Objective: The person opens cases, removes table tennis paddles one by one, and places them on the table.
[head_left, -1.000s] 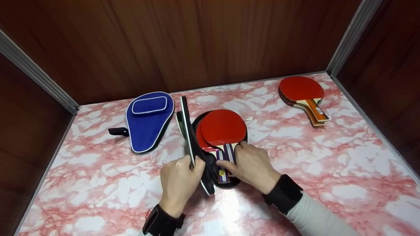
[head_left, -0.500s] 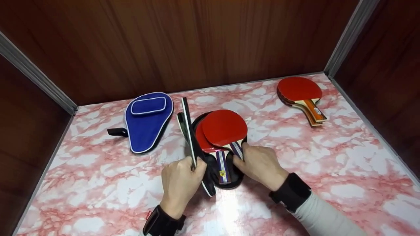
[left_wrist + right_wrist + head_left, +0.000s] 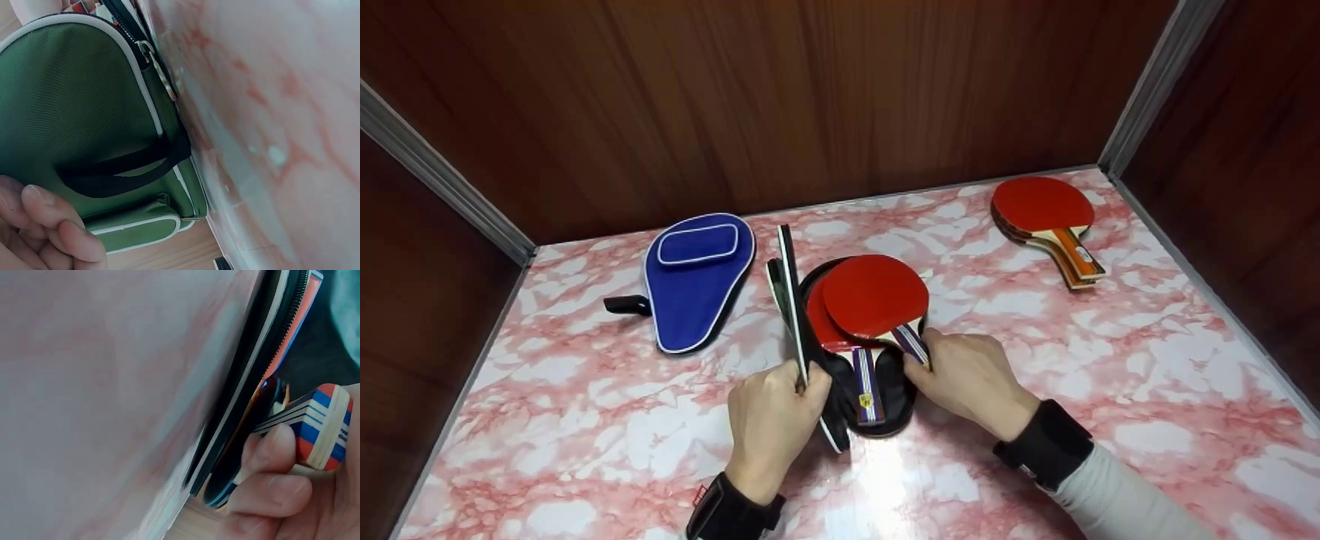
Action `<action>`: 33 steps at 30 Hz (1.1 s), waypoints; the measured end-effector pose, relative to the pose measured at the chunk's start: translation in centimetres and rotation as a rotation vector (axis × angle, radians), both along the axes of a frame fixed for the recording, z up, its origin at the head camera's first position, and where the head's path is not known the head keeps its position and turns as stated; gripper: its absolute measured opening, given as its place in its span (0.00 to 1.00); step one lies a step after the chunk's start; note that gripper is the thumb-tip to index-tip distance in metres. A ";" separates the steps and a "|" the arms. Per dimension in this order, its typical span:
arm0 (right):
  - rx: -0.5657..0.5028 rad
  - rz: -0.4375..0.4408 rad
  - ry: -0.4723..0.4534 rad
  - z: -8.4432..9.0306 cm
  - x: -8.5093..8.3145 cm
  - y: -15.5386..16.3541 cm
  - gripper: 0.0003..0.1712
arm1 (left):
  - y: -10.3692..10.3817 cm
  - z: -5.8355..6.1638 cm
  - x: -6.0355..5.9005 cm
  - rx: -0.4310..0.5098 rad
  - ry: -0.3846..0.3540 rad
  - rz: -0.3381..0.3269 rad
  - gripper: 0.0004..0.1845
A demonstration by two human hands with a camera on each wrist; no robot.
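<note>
My left hand (image 3: 776, 409) grips the lifted flap (image 3: 793, 300) of a green zip case, holding it nearly upright. In the left wrist view the green case (image 3: 73, 101) shows its white piping, black strap and zip pull. Inside the case's black lower half (image 3: 896, 409) lies a red table tennis paddle (image 3: 866, 382), its striped handle toward me. A second red table tennis paddle (image 3: 877, 296) overlaps it, tilted with its handle to the right. My right hand (image 3: 971, 375) holds that handle; the right wrist view shows fingers curled round the striped handle end (image 3: 323, 427).
At the left lies a blue paddle case (image 3: 701, 285) with white edging, a black handle (image 3: 628, 304) showing beside it. Two stacked red paddles (image 3: 1042, 206) lie at the back right. Brown panels (image 3: 810, 97) wall in the marbled table (image 3: 1110, 420).
My right hand has taken hold of the upper paddle's handle and swung it to the right, uncovering more of the lower paddle's handle. The left hand and flap have hardly moved.
</note>
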State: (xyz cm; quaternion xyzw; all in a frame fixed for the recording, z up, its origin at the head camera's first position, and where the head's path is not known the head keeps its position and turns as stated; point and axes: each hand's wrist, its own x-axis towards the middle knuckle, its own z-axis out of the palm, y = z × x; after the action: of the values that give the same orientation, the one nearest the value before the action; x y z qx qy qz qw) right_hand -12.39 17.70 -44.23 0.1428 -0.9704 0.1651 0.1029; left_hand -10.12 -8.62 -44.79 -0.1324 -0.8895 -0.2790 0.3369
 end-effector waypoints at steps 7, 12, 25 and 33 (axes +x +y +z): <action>-0.027 0.009 0.076 0.4 -0.5 1.1 0.18 | -0.3 0.1 0.0 -0.049 0.037 0.035 0.24; -0.045 -0.073 -0.009 1.4 -2.3 2.7 0.18 | -0.5 0.1 0.0 -0.075 0.061 0.063 0.24; 0.068 -0.228 -0.095 1.4 -8.3 6.1 0.24 | -0.2 0.0 0.1 -0.083 0.050 0.059 0.23; 0.077 -0.248 -0.142 0.8 -9.5 6.3 0.25 | -0.2 0.0 0.1 -0.083 0.056 0.056 0.22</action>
State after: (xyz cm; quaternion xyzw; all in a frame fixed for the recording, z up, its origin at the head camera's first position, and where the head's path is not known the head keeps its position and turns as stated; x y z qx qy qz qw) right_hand -21.91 24.02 -43.42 0.0135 -0.9911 0.1232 0.0478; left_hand -10.01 -8.79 -44.82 -0.1290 -0.8939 -0.2282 0.3635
